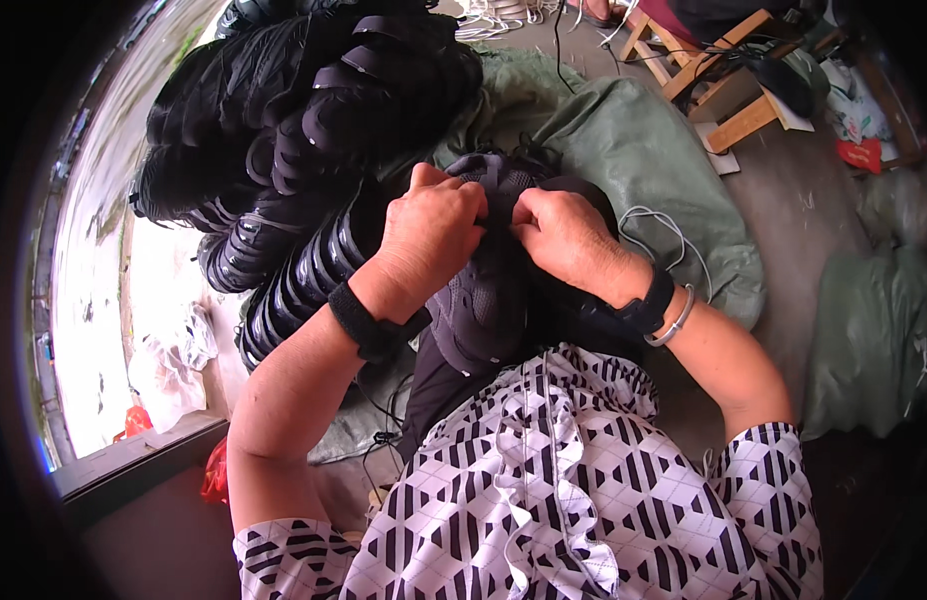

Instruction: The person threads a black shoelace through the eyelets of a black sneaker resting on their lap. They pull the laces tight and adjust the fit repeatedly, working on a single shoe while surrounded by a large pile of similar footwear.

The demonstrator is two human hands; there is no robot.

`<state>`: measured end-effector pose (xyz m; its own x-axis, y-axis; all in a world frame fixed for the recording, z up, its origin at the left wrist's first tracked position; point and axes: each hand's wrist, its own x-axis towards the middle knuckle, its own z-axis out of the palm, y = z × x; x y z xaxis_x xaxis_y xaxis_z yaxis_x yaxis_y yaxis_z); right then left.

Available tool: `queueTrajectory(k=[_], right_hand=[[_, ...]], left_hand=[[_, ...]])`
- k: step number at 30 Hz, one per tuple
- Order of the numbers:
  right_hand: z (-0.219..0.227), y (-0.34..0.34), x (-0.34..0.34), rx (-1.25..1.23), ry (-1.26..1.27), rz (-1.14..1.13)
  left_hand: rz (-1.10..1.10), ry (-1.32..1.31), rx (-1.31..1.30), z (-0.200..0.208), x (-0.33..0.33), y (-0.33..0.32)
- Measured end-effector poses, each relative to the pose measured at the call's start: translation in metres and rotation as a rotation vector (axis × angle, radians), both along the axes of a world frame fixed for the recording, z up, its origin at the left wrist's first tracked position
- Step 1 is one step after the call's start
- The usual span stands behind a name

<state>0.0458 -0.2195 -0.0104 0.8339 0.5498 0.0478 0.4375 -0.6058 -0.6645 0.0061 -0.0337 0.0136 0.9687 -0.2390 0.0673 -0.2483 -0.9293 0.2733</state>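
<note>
We grip the dark shoe upper (488,290) with our left hand (433,230) and right hand (563,235) (both closed), near stacked black uppers (303,120) at far left.

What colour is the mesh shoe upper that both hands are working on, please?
The shoe upper is black, seen best in the head view, between the left hand and right hand.

Grey concrete floor (783,210) carries green sacking (633,140) at upper centre, a black shoe-upper pile (283,110) upper left, wooden stool (723,80) upper right, another green sack (873,330) right.
</note>
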Motion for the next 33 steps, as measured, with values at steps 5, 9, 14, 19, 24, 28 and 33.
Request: queueTrajectory(k=[5,9,14,19,24,28,33], right_hand=[[-0.016,0.02,-0.003,-0.012,-0.164,0.0],[-0.001,0.0,0.008,0.136,0.205,-0.016],[0.002,0.001,0.006,-0.009,-0.053,0.033],[-0.017,0.01,-0.008,-0.063,-0.213,-0.024],[-0.011,0.017,-0.007,-0.03,-0.137,-0.043],[-0.005,0.01,-0.009,0.051,-0.251,0.083],[-0.018,0.014,-0.004,0.089,-0.239,0.009]], left_hand=[[0.043,0.001,-0.014,-0.003,0.002,0.003],[0.031,-0.016,-0.067,-0.006,-0.001,0.001],[0.036,-0.043,-0.061,-0.005,-0.004,0.002],[0.024,-0.031,-0.032,-0.004,0.0,0.002],[0.025,-0.035,-0.032,-0.005,-0.003,0.003],[-0.006,-0.135,0.068,-0.009,-0.009,-0.001],[-0.102,-0.18,0.177,-0.01,-0.007,-0.006]])
